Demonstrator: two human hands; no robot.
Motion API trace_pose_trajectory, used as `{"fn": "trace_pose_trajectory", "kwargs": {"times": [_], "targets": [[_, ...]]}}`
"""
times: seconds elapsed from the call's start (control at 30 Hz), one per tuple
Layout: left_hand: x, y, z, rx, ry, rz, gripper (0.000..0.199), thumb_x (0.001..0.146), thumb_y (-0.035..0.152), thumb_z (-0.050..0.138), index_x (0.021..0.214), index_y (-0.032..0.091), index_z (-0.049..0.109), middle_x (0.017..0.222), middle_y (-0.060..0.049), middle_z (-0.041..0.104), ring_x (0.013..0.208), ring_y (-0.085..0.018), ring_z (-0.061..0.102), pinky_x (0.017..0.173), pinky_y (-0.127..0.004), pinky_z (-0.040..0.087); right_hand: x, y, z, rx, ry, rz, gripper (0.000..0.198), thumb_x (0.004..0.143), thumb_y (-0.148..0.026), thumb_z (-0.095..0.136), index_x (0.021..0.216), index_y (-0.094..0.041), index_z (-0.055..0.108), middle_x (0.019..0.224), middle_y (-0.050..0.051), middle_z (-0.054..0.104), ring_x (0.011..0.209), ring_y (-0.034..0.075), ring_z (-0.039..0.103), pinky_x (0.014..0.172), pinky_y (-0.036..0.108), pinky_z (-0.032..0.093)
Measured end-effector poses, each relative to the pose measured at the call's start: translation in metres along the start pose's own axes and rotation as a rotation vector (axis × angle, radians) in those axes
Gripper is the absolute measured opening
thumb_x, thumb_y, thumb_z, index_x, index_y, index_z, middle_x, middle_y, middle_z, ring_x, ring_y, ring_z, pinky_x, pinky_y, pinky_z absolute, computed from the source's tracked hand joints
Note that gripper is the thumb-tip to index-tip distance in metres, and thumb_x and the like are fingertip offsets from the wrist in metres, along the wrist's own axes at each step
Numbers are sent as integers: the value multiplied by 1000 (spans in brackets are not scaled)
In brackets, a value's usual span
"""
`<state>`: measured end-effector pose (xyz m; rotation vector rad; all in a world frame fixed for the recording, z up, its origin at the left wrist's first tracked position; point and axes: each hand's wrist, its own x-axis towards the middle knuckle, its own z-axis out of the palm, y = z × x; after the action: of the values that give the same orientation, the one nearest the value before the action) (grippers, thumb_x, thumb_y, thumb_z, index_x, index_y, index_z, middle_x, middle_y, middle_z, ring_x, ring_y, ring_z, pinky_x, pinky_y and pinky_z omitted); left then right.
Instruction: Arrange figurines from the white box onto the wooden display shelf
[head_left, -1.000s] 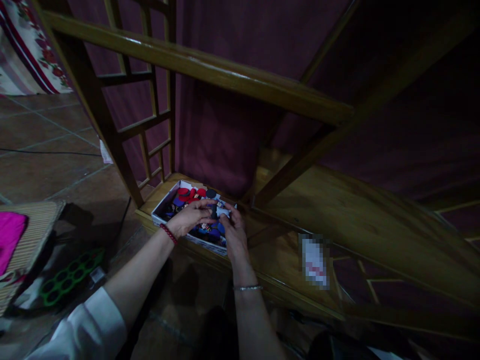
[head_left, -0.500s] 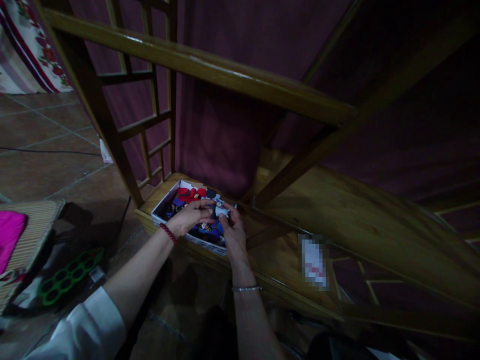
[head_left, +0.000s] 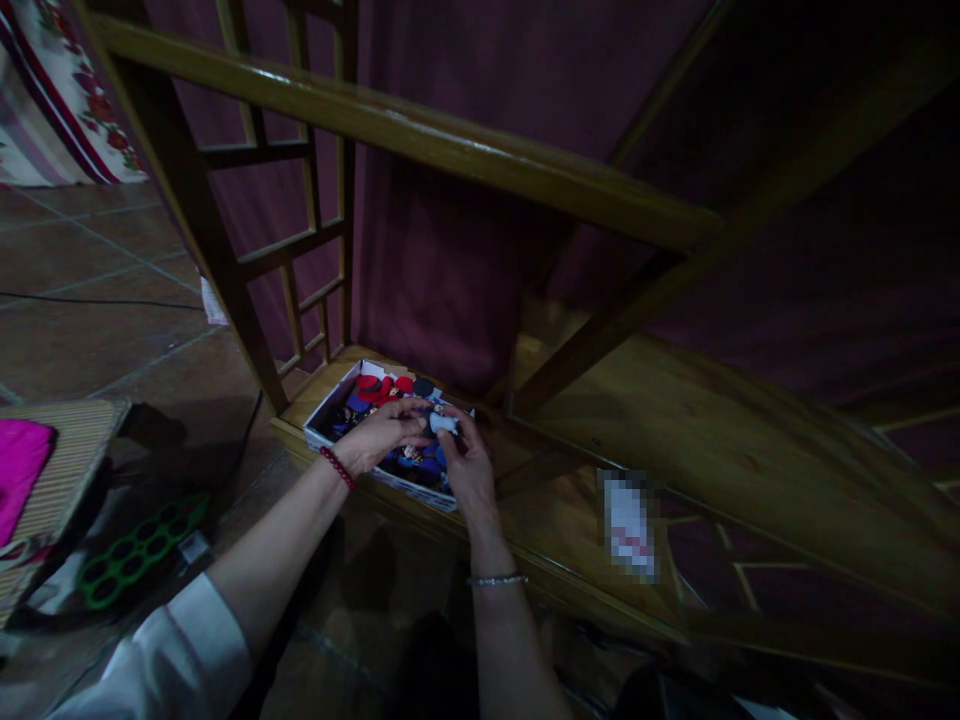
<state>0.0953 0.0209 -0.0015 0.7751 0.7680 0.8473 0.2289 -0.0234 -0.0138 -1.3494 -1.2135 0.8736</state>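
Observation:
A shallow white box (head_left: pixel 318 441) sits on a wooden shelf, filled with several small figurines (head_left: pixel 411 455) in red, blue and black. Just above its right part, both hands hold one small figurine (head_left: pixel 442 423) with a pale body and a dark end. My left hand (head_left: pixel 386 432), a red bead bracelet at its wrist, grips the dark end with bent fingers. My right hand (head_left: pixel 470 462), wearing a thin silver bracelet, pinches the pale side between thumb and fingers. The fingers cover part of the figurine, so its details are unclear.
A wooden rail (head_left: pixel 420 125) crosses above the hands, and a lattice panel (head_left: pixel 292 245) rises at the left. On the shelf at right lies a blurred white item (head_left: pixel 630 527). A green holed tray (head_left: pixel 142 550) and a woven stool top (head_left: pixel 71 470) are at lower left.
The hands and the pale figurine stay almost in place above the box. Only a very slight shift of the view shows.

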Motion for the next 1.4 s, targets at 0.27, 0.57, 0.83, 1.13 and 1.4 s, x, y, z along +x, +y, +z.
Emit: {"fn": "trace_pose_trajectory", "kwargs": {"times": [0.27,0.57,0.83,1.13,1.4], "targets": [[-4,2,4,-19,-33,60,27,67,4,60,91,15,59,89,-3,52,83,-13,54,85,-42,46,1,-2,-1,-50,-7,-56,29,75,-26,49,103,-25,57,110,0,58,101,17,52,91,31,39],[-5,0,6,7,-61,101,30,66,7,61,94,17,56,100,-4,53,92,-15,53,88,-41,43,1,-1,0,-71,0,-67,28,76,-27,49,103,-25,56,109,1,59,99,17,53,88,31,41],[-3,-7,7,87,-66,182,36,64,11,61,99,18,54,111,-6,50,93,-15,51,84,-34,45,2,4,1,-102,72,-46,29,75,-31,51,103,-24,56,106,2,60,94,16,55,83,30,44],[-9,-3,14,185,-72,218,40,66,10,57,104,19,53,110,-4,52,86,-12,50,78,-26,44,1,2,1,-170,109,-24,27,75,-37,53,96,-21,56,97,4,62,85,15,57,77,29,45],[-10,-2,14,197,-57,198,39,64,8,57,100,20,55,113,-4,50,90,-13,49,80,-28,44,1,1,1,-242,151,0,28,73,-41,54,92,-20,55,89,4,63,78,16,57,73,29,45]]}}
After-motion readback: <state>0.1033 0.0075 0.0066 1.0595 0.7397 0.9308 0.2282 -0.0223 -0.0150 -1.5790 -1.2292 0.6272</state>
